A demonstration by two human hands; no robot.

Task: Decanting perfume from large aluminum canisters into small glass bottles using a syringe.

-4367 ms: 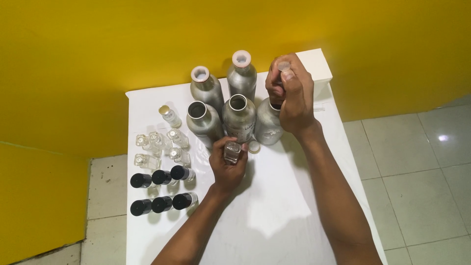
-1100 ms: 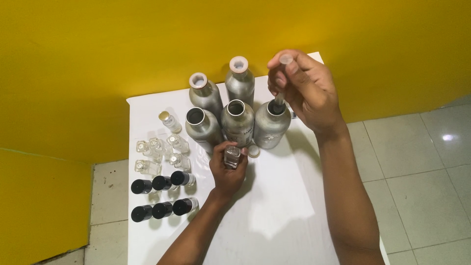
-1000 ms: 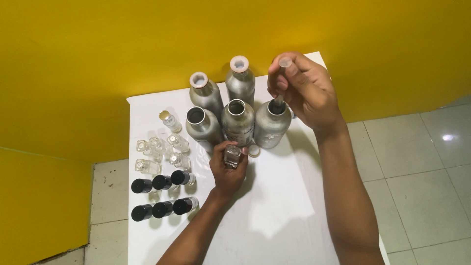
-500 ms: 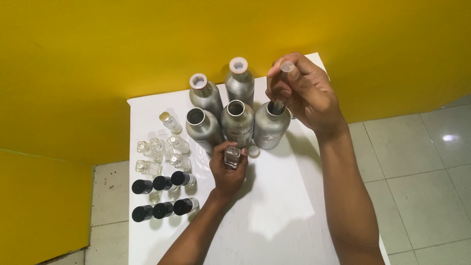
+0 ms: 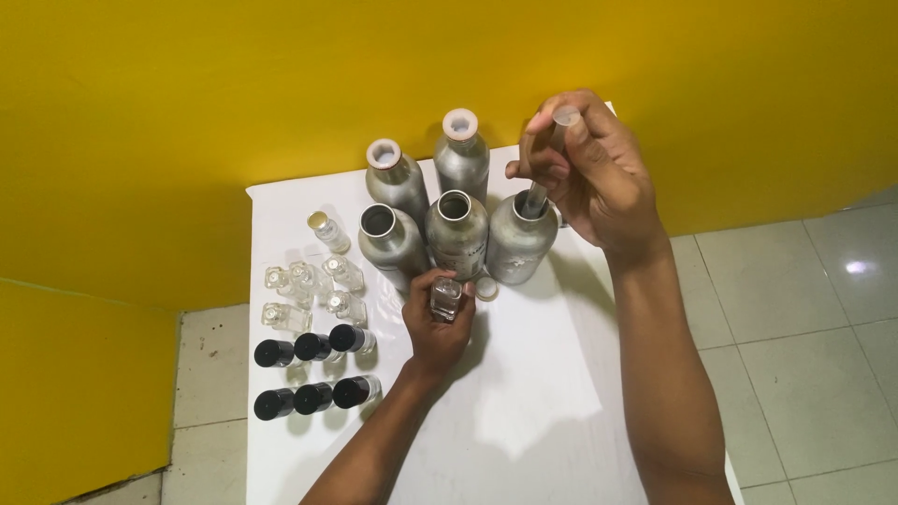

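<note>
My left hand (image 5: 438,327) holds a small clear glass bottle (image 5: 445,297) upright on the white table (image 5: 524,393), just in front of the metal bottles. My right hand (image 5: 587,168) grips a clear syringe-like tube (image 5: 552,150) whose lower end sits in the mouth of the right front silver metal bottle (image 5: 520,239). Two open silver bottles (image 5: 456,234) (image 5: 387,241) stand beside it. Behind them stand two silver bottles with white caps (image 5: 461,150) (image 5: 393,180).
Several small empty clear glass bottles (image 5: 309,285) cluster on the table's left side, with several black-capped small bottles (image 5: 313,369) in two rows nearer me. A small white cap (image 5: 485,289) lies by the metal bottles. A yellow wall (image 5: 187,112) backs the table; tiled floor (image 5: 804,309) lies to the right.
My right hand lifted from the right front metal bottle, drawing the tube upward, then lowered slightly with the tube's end still in the bottle mouth. My left hand kept the small glass bottle still.
</note>
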